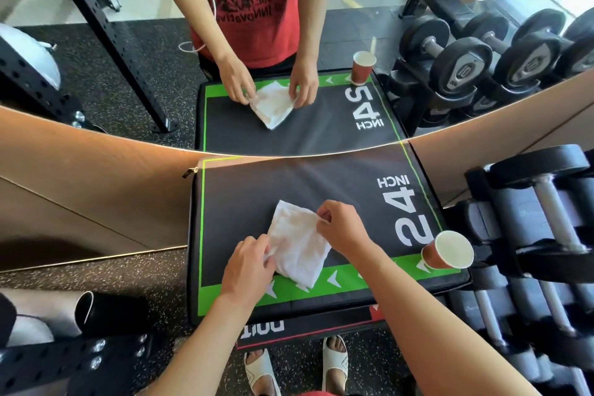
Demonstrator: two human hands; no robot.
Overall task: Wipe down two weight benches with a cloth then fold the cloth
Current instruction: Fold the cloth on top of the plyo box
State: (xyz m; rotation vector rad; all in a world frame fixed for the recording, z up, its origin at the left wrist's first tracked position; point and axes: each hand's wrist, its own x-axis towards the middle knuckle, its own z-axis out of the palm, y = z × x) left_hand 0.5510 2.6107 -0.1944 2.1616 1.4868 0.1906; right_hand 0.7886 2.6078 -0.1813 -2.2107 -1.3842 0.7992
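Note:
A white cloth, slightly stained and folded over, lies on a black and green padded box marked "24 INCH". My left hand pinches the cloth's near-left edge. My right hand pinches its far-right edge. Both hands hold it flat against the pad. No weight bench shows plainly in this view.
A red paper cup stands on the box's right front corner. A dumbbell rack lines the right side. A wall mirror just behind the box reflects the scene. A black steel rack is at lower left.

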